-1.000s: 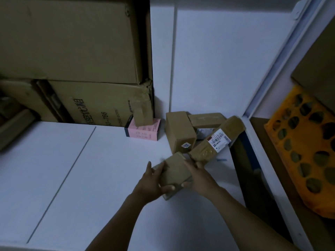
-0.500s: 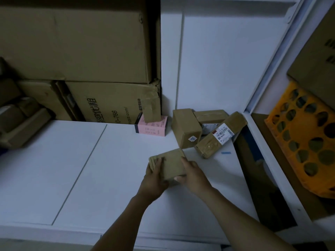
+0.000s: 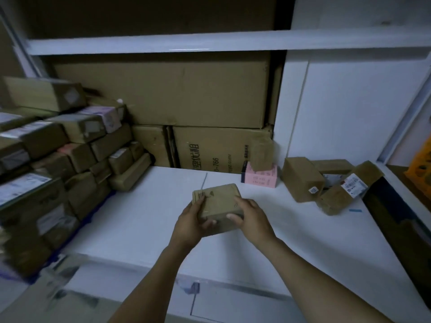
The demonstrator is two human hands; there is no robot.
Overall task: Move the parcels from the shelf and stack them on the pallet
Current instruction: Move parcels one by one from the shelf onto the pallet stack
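A small brown cardboard parcel point(image 3: 218, 201) hangs above the white shelf point(image 3: 144, 217), gripped from both sides. My left hand point(image 3: 192, 223) curls round its left end, thumb on top. My right hand point(image 3: 253, 221) clasps its right end. Further back on the right of the shelf lie three more brown parcels: an upright one point(image 3: 302, 179), a flat one behind it point(image 3: 332, 166), and a long one with a barcode label point(image 3: 349, 191). A pink box point(image 3: 260, 178) with a small brown parcel point(image 3: 261, 153) on top stands beside them. A tall stack of taped parcels point(image 3: 60, 159) fills the left.
Big cardboard cartons point(image 3: 205, 108) line the back of the shelf under the upper shelf board point(image 3: 210, 41). A white upright point(image 3: 401, 122) bounds the shelf on the right, with an orange crate point(image 3: 422, 164) beyond it. A blue edge point(image 3: 70, 241) shows under the left stack.
Both hands have lifted the parcel off the shelf and drawn it towards me and to the left. My view has pulled back and turned left, revealing the parcel stack.
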